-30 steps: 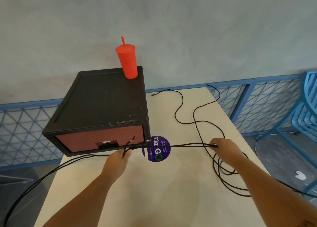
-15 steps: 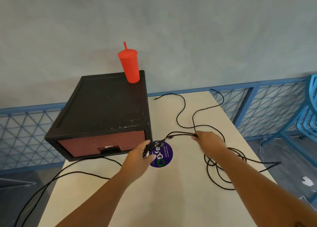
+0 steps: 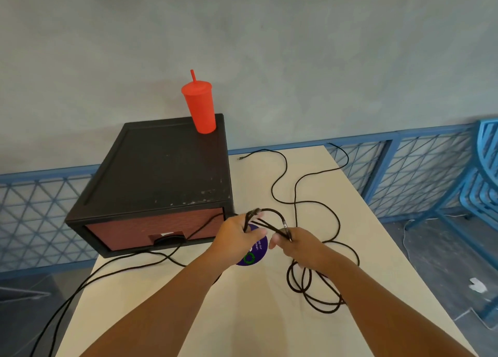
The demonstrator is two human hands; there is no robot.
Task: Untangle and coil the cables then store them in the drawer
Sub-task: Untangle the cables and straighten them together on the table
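Pale table [image 3: 242, 319] before a grey wall carries the whole work. Fingers of the left hand [image 3: 237, 235] are curled round a small bunch of black cable [image 3: 270, 209] strands. The right hand [image 3: 299, 245], just beside it, pinches the same strands near a plug end [image 3: 285, 225], so a short loop stands between the two hands. I judge this to be the coiling step, only at its beginning: most of the cable lies loose in curves on the table, and one part hangs over the left edge. The next move asks the right hand to gather more length and lay another loop into the left hand. The drawer [image 3: 151, 230] of the black box [image 3: 161, 173] is closed, so its inside is hidden. A red cup [image 3: 200, 106] stands on top of the box.
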